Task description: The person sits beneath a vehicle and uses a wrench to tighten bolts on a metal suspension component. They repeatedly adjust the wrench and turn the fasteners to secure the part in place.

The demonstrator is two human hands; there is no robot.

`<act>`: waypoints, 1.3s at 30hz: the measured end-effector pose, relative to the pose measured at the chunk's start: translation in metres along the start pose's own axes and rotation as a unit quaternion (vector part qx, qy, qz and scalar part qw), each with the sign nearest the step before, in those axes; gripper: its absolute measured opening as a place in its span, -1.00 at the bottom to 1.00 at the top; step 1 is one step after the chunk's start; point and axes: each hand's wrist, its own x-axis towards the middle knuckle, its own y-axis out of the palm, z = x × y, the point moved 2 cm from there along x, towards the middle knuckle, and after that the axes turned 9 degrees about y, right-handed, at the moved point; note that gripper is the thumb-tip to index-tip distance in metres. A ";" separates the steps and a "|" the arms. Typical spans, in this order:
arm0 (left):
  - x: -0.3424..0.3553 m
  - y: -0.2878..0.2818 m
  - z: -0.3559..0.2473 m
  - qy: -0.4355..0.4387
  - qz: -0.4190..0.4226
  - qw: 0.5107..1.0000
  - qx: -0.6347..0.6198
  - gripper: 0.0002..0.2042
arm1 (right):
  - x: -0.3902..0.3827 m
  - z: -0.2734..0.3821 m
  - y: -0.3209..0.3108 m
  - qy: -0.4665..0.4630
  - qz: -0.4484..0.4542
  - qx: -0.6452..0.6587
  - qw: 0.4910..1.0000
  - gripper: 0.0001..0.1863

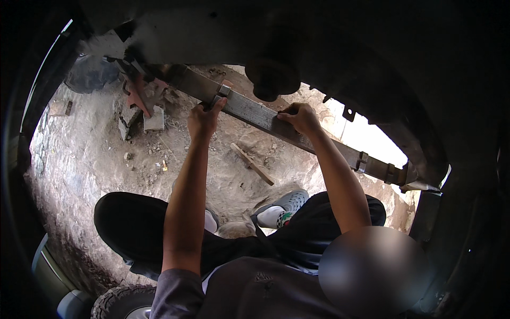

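A long flat bar of stacked metal, which looks like a vehicle's leaf spring [255,112], runs slantwise from upper left to lower right in front of me. My left hand [203,121] is closed at a metal clamp [223,91] around the bar, its thumb pressed on the clamp's near side. Farther right, my right hand [302,118] is held in a pinch against the bar's upper face. A small dark spot shows at its fingertips, too small to name. Another clamp [363,162] wraps the bar beyond my right forearm.
Dark vehicle underbody surrounds the work, with a round black part [272,80] hanging above the bar. On the dirt ground lie a wooden stick [252,164], a pale block [154,118] and a reddish metal stand [137,97]. A tyre [122,302] is at lower left.
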 end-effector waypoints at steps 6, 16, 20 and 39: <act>-0.002 0.000 -0.003 -0.006 -0.025 0.999 0.021 -0.23 | 0.018 0.028 0.022 -0.009 -0.018 0.015 1.000 -0.64; 0.005 0.006 0.011 -0.007 -0.006 0.999 -0.038 -0.25 | 0.003 0.015 0.002 0.073 0.027 0.017 0.997 -0.62; 0.005 0.010 0.010 -0.019 -0.004 1.000 -0.020 -0.25 | 0.003 -0.002 0.000 0.053 -0.001 0.013 0.999 -0.61; 0.000 0.006 0.011 0.024 -0.029 0.998 -0.043 -0.21 | 0.006 0.017 0.010 0.020 -0.005 0.011 1.000 -0.61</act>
